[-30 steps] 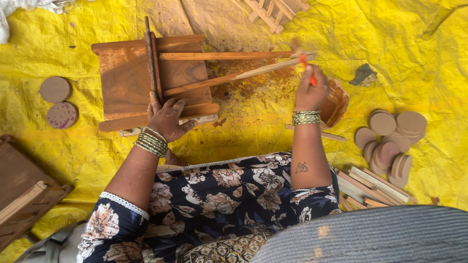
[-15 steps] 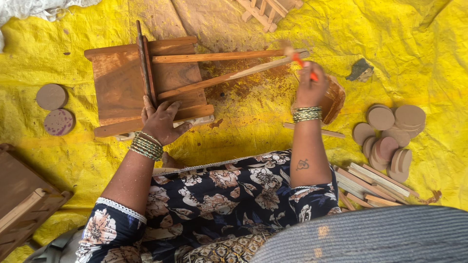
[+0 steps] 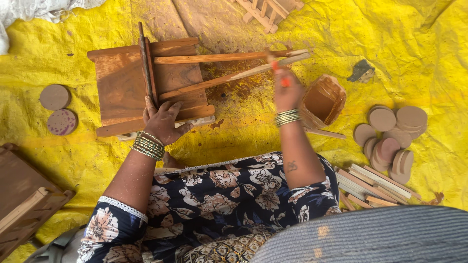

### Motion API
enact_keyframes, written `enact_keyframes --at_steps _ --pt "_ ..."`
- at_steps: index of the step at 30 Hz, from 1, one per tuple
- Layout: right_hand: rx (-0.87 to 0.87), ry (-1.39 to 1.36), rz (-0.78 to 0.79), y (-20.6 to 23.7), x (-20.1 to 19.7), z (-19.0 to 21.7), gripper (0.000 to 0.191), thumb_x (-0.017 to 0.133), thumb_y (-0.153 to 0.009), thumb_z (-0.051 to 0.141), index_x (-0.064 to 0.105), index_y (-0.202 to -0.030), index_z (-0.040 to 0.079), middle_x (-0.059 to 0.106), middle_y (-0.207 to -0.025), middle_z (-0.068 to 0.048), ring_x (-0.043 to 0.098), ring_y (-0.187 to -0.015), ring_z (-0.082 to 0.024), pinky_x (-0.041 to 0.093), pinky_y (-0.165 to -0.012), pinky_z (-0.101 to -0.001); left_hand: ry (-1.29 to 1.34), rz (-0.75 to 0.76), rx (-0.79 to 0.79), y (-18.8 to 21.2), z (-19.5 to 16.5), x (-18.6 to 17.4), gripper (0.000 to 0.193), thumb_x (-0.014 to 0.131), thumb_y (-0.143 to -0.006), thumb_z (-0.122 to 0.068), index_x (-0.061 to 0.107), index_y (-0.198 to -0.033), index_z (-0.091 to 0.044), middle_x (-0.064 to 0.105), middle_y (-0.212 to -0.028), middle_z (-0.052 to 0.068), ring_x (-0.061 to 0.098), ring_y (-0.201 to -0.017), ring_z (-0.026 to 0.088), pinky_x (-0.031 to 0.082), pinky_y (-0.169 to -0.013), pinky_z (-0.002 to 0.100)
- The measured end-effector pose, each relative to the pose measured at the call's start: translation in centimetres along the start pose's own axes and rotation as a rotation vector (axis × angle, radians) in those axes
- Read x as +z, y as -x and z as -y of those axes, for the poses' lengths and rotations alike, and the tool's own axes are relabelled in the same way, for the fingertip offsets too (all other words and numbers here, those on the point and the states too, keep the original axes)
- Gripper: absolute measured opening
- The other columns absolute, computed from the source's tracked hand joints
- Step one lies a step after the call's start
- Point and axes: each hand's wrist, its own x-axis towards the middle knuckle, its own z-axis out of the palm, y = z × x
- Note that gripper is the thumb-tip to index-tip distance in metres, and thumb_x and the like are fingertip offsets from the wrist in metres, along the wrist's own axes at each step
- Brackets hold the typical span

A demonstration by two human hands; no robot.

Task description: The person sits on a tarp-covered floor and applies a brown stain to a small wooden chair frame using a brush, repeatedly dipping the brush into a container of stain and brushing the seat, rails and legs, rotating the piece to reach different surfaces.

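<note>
Yellow plastic sheeting, crumpled and creased, covers the floor across the whole view, with a dusty brown patch at the top middle and specks of brown stain scattered near the work. On it lies a small wooden stool, tipped on its side with its flat seat toward the left and its slender legs reaching right. The left hand rests on the stool's near edge, fingers spread and pressing down, a stack of bangles at the wrist. The right hand is raised near the ends of the legs, its fingers closed around a thin tool with an orange-red handle whose tip meets one pale leg; the grip itself is blurred. Just beside that hand sits a small brown container, open and tilted. Farther right is a heap of round wooden discs, some overlapping, and below them a bundle of thin wooden sticks. Two more discs lie apart at the left, one brown, one purplish. A dark wooden piece fills the lower left corner, and a slatted wooden frame shows at the top edge. The person sits with a dark floral garment over the lap.
</note>
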Motion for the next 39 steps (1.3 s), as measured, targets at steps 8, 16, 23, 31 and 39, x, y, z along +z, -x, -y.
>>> enact_keyframes --at_steps 8,16,23,31,39 --pt "0.219 -0.308 0.459 3.9 5.5 6.8 0.025 0.065 -0.101 0.037 0.075 -0.112 0.018 0.078 -0.087 0.001 0.069 -0.068 -0.007 0.053 -0.056 -0.0257 0.016 -0.042 0.037 0.2 0.5 0.3 0.092 0.063 -0.081 -0.071 0.036 -0.156 -0.026 0.037 -0.160 0.010 0.000 -0.149 0.058 0.006 -0.120 0.069" --pt "0.569 -0.420 -0.146 -3.4 -2.2 -3.4 0.012 0.065 -0.100 0.015 0.072 -0.104 0.005 0.075 -0.083 -0.003 0.070 -0.071 -0.010 0.055 -0.066 -0.0251 0.044 0.003 0.023 0.0 0.7 -0.1 0.093 0.063 -0.081 -0.071 0.034 -0.157 -0.027 0.035 -0.161 0.010 -0.002 -0.149 0.057 0.005 -0.120 0.067" --pt "0.313 -0.331 -0.239 -3.8 -4.8 -3.0 0.021 0.067 -0.104 0.020 0.072 -0.106 0.000 0.074 -0.094 -0.005 0.073 -0.079 -0.011 0.060 -0.070 -0.0272 0.058 0.019 0.012 0.3 0.5 -0.4 0.092 0.064 -0.081 -0.069 0.033 -0.158 -0.029 0.034 -0.161 0.010 -0.005 -0.149 0.058 0.004 -0.119 0.067" --pt "0.357 0.174 -0.007 -6.8 -5.7 -4.6 0.018 0.068 -0.105 0.017 0.077 -0.104 0.002 0.074 -0.081 -0.008 0.068 -0.069 -0.011 0.053 -0.063 -0.0273 0.084 -0.039 0.032 0.3 0.6 0.4 0.093 0.066 -0.077 -0.069 0.037 -0.156 -0.029 0.036 -0.161 0.010 0.004 -0.148 0.057 0.009 -0.120 0.067" --pt "0.360 -0.582 -0.015 -8.1 -6.3 -10.9 0.013 0.072 -0.104 0.006 0.066 -0.113 -0.001 0.072 -0.092 -0.006 0.065 -0.076 -0.011 0.053 -0.067 -0.0237 0.033 -0.089 0.034 -1.4 0.4 1.2 0.092 0.068 -0.076 -0.067 0.041 -0.154 -0.027 0.039 -0.157 0.011 0.008 -0.148 0.057 0.010 -0.117 0.069"
